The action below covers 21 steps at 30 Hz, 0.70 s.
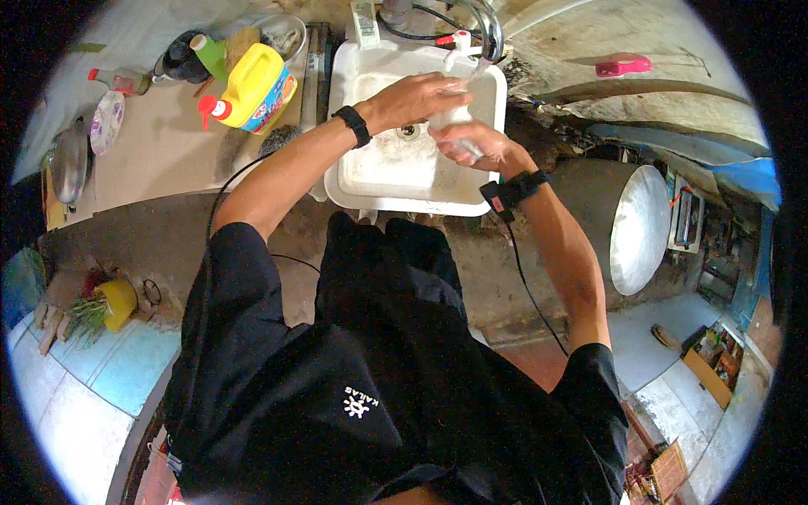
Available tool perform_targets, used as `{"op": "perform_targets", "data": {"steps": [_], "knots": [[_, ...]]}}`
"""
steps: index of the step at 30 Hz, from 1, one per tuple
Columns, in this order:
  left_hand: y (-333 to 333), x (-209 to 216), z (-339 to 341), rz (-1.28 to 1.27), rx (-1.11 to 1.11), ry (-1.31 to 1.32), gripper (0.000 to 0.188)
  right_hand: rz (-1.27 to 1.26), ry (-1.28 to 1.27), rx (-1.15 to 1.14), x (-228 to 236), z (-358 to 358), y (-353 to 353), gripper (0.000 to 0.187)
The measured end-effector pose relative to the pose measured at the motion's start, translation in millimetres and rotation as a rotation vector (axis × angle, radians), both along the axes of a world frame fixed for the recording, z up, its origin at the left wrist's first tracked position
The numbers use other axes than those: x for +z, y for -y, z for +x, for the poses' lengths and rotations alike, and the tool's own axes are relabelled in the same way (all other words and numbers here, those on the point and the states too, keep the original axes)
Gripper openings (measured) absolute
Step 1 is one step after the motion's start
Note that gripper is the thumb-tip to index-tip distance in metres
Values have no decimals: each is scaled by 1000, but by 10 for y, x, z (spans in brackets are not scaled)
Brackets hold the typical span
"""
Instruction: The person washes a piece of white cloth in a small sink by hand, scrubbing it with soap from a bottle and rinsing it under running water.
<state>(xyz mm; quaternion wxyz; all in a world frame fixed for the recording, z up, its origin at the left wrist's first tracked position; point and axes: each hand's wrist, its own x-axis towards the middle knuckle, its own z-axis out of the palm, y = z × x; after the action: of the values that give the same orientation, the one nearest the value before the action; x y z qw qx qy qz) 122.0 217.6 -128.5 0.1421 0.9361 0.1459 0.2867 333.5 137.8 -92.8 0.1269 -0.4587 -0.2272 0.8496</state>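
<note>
Both hands are over the white sink (396,202), beneath the faucet (459,49) with its red-marked handle. Between them is a small whitish, rounded thing (453,119), maybe a cup or bowl; motion and fingers blur its shape. My right hand (475,141) wraps around it from the near right side. My left hand (414,101) reaches in from the left, its fingers curved over the thing's upper side. Whether the left fingers grip it or only rub against it cannot be told. A drain (408,131) shows in the basin below my hands.
Left of the sink, a counter (160,160) holds a yellow jug (252,88) with a red cap, a green bottle (209,55) and a metal pan lid (71,160). A pink-handled tool (623,65) lies at the back right. A large round metal lid (638,229) stands right.
</note>
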Motion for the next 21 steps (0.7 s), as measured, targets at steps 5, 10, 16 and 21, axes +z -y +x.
{"op": "perform_targets", "data": {"steps": [5, 10, 16, 21], "knots": [[204, -431, 137, -99, 148, -350, 38, 456, 674, 129, -493, -194, 81, 29], [502, -1087, 392, -532, 253, -621, 14, 1032, 1232, 358, -1273, -229, 384, 34], [867, -1611, 270, -1355, 253, -639, 17, 1077, 1291, 701, -1547, -250, 703, 34], [845, -1687, 240, -1088, 333, -284, 46, 1231, 1387, 728, -1353, -247, 506, 40]]}}
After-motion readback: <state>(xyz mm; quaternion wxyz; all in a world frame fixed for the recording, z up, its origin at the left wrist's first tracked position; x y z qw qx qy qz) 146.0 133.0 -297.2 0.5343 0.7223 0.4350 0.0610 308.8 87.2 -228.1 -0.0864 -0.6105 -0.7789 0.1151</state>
